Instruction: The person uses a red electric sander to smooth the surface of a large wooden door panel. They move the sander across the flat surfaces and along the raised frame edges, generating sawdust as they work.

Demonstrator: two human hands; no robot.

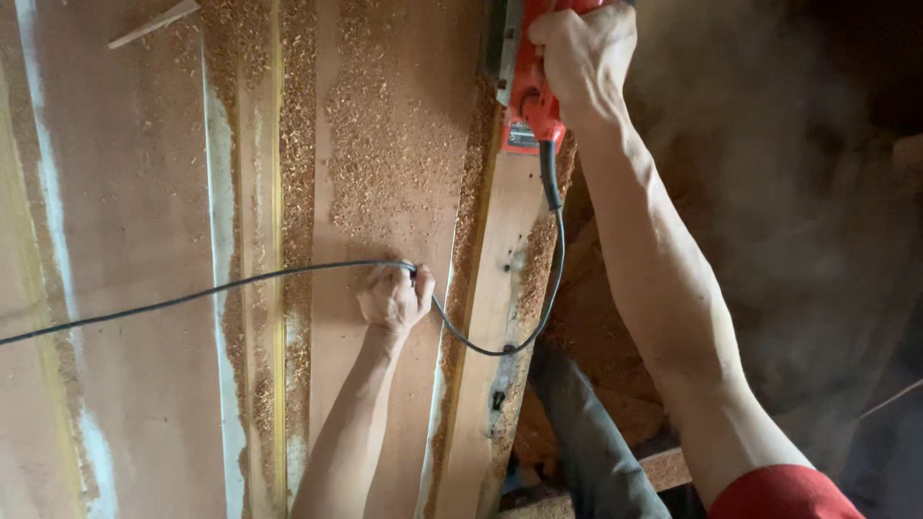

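One red power planer (527,82) is gripped from above by the right hand (584,58), fingers wrapped tight round its handle, and is set on the edge of a pale plank (488,317) at the far end of the outstretched arm. Its single black cord (552,279) is looped down below that hand and is pinched in the closed left hand (394,298), which is rested fist-down on the boards. Sawdust (385,144) is strewn in bands over several long boards (144,240) to the left of both hands.
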